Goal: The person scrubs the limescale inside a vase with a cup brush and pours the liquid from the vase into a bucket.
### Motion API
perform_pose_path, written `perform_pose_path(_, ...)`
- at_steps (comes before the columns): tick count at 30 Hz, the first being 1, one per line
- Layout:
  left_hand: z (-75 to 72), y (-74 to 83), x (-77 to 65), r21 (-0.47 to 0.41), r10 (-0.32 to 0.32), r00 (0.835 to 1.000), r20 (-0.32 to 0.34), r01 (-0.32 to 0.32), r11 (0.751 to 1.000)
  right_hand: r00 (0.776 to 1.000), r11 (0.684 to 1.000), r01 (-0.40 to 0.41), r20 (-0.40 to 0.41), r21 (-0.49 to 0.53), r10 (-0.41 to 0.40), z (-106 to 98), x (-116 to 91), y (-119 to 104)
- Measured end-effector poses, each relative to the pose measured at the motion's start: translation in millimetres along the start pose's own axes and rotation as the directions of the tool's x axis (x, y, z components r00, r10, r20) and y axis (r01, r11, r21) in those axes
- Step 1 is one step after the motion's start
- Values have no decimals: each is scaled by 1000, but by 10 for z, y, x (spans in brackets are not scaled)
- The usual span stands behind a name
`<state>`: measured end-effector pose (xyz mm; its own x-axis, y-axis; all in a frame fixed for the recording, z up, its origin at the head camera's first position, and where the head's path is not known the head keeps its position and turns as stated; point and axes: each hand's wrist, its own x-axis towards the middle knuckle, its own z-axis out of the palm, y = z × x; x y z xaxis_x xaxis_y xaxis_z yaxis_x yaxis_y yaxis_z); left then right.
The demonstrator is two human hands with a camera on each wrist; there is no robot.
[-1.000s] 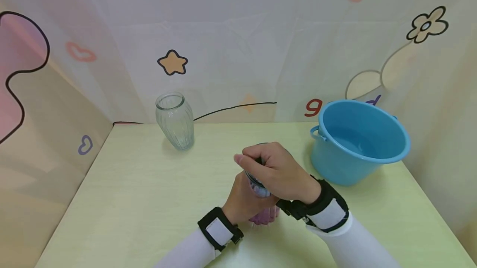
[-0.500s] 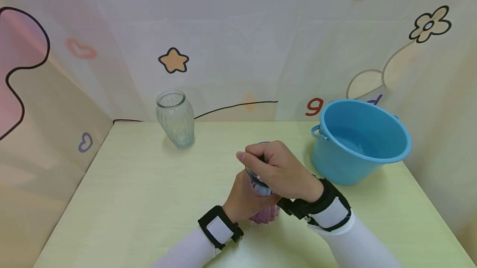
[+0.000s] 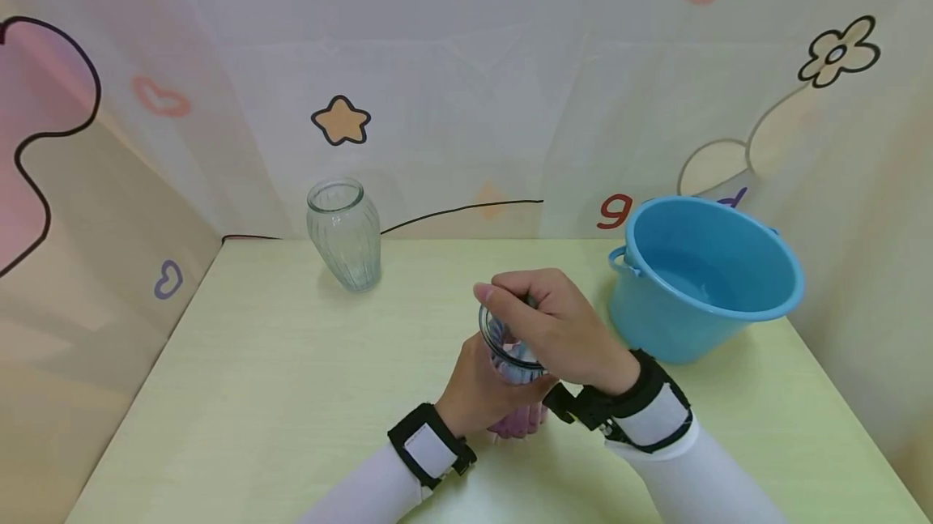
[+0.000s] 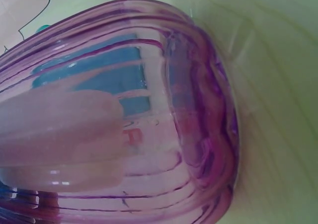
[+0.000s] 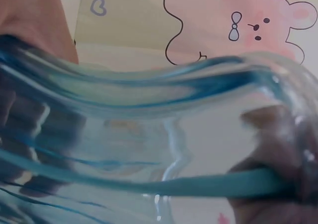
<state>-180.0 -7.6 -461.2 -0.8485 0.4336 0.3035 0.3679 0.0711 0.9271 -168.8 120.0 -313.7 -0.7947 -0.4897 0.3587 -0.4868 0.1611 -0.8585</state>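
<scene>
A ribbed glass vase (image 3: 519, 423), bluish at the neck and purple towards its base, stands in the middle of the table in the head view. My left hand (image 3: 477, 394) grips its body from the left. Above the mouth, my right hand (image 3: 564, 334) holds a thin teal stick (image 5: 213, 185) in curled fingers. Through the glass in the right wrist view, the stick runs along inside the vase; its far end is hidden. The left wrist view shows the purple base (image 4: 206, 129) close up, with fingers (image 4: 64, 134) seen through the wall.
A second vase, of clear ribbed glass (image 3: 346, 244), stands at the back left of the table (image 3: 255, 394). At the back right is a light-blue bucket (image 3: 670, 334) with its handle lug facing left. A printed cloth (image 3: 437, 62) hangs behind.
My right hand has shifted slightly right and up over the mouth, so more of the vase rim shows. The left hand and the vase have stayed almost in place.
</scene>
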Motion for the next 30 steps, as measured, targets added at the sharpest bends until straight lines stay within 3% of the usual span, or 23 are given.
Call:
perform_pose_path(6,-3,0,-11,-73,-21,999,38,24,997,1000,1000,5,2,15,-6,-11,-11,-67)
perform_pose_path(13,-12,9,-12,-96,-15,999,49,20,995,999,998,45,-13,34,-45,-18,-17,-156)
perform_pose_path(30,-4,-18,12,-19,5,1000,9,-5,1000,980,978,195,-46,70,-192,-95,-80,-361)
